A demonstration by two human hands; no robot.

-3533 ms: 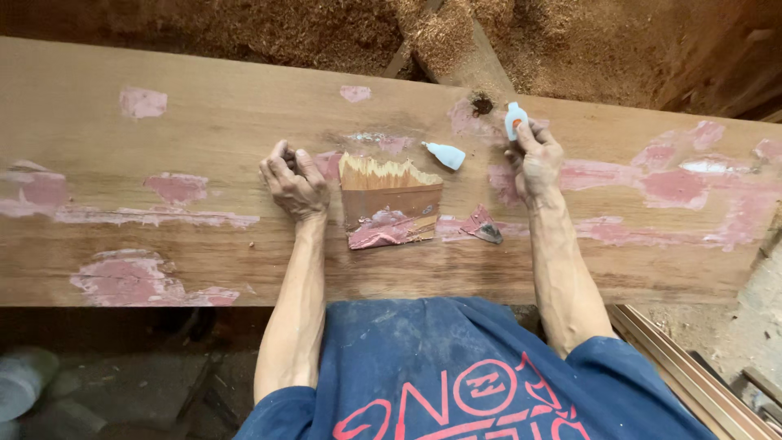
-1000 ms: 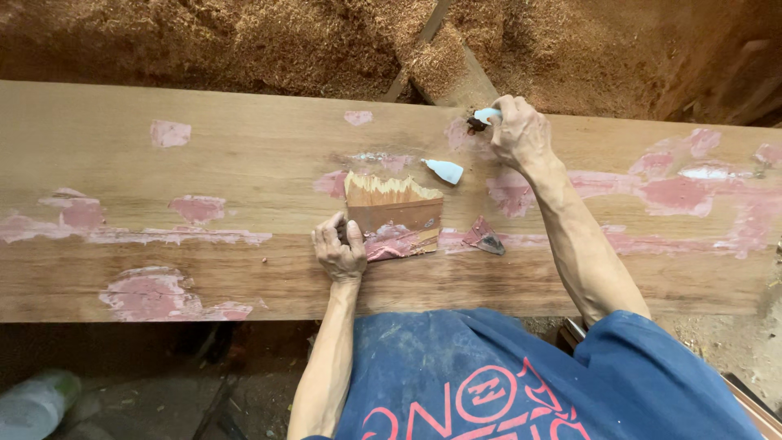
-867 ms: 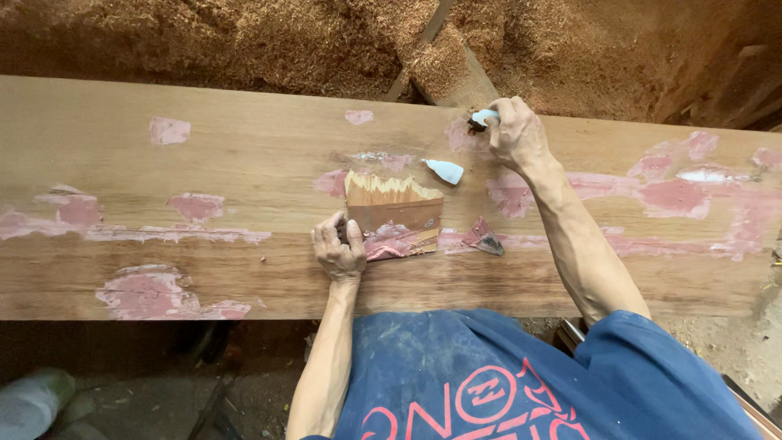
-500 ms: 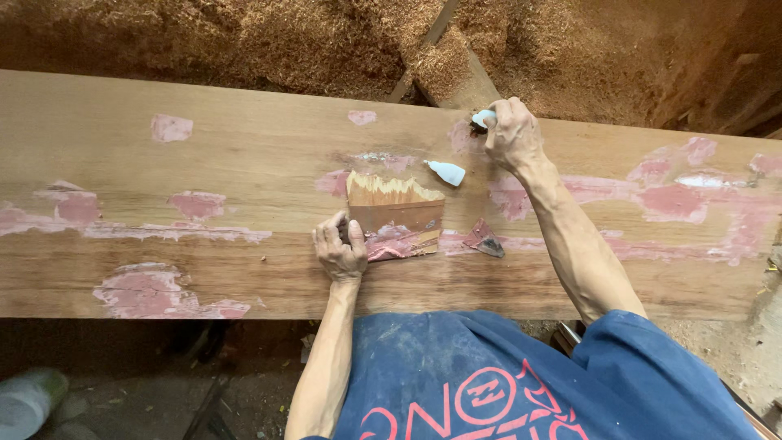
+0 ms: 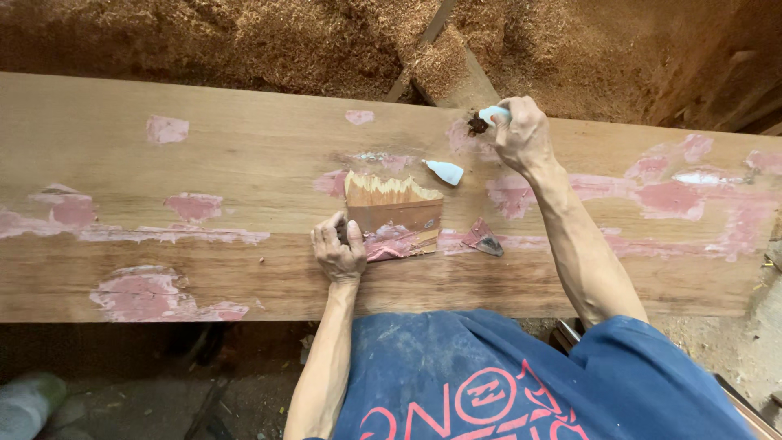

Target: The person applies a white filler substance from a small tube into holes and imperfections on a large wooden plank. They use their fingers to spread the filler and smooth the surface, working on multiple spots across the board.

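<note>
Pale-blue small glue bottle [image 5: 493, 112], gripped in the right hand [image 5: 524, 137], is tipped onto a dark knot [image 5: 476, 125] at the plank's [image 5: 244, 147] far edge. Left hand [image 5: 338, 251], fingers curled, holds nothing and steadies a jagged wood offcut [image 5: 394, 213]. Filling looks underway; careful squeezing is needed.

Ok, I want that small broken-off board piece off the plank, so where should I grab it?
Grip the wood scrap across its straight lower half, coming from the near edge beside the left hand. The far end is jagged and splintered, and pink filler smears the near corner, so pinch the clean side edges.
</note>
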